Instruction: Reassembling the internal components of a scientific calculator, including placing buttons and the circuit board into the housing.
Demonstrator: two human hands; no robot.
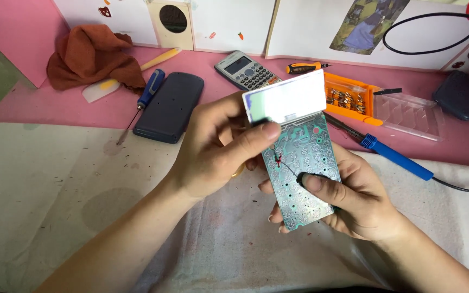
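Both hands clamp one green circuit board (301, 168) — left hand (218, 149) at its display (285, 100), right hand (354, 201) underneath. Risk: the thin wire (287, 168) could tear loose if either thumb drags.

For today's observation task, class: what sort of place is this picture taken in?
Probably a home hobby desk used for electronics repair. A bare circuit board is held in both hands, a blue-handled soldering iron lies beside it, and an orange case of screwdriver bits sits open.

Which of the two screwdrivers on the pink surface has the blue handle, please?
The blue-handled screwdriver lies left, beside the dark calculator back cover; the other screwdriver, near the calculator, is orange and black.
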